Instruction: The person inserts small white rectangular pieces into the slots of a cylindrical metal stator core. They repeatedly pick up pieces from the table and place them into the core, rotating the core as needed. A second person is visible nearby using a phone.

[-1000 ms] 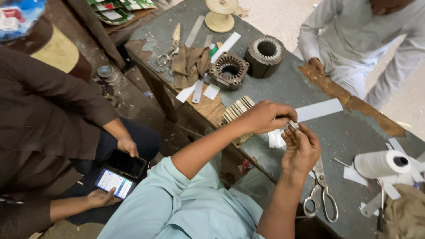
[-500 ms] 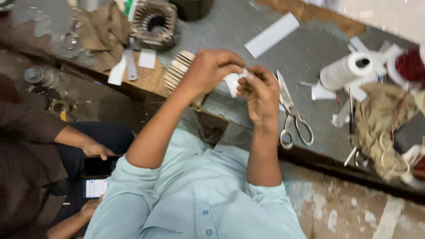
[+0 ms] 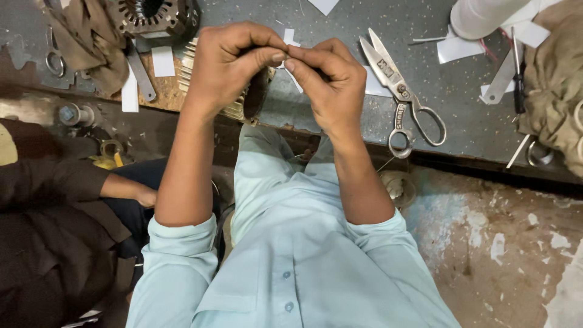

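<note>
Compared with half a second before, the view had dropped closer over the bench (image 3: 340,115): the white slip seen between the fingers earlier was now hidden, and the scissors (image 3: 401,97) lay at 3 o'clock of the hands instead of below them. The left hand (image 3: 234,64) and right hand (image 3: 325,82) met fingertip to fingertip, both curled and pinched tight; whatever they pinched could not be made out. A ribbed metal block (image 3: 240,106) lay just under the left hand. At 9 o'clock another person's hand (image 3: 146,195) rested low.
</note>
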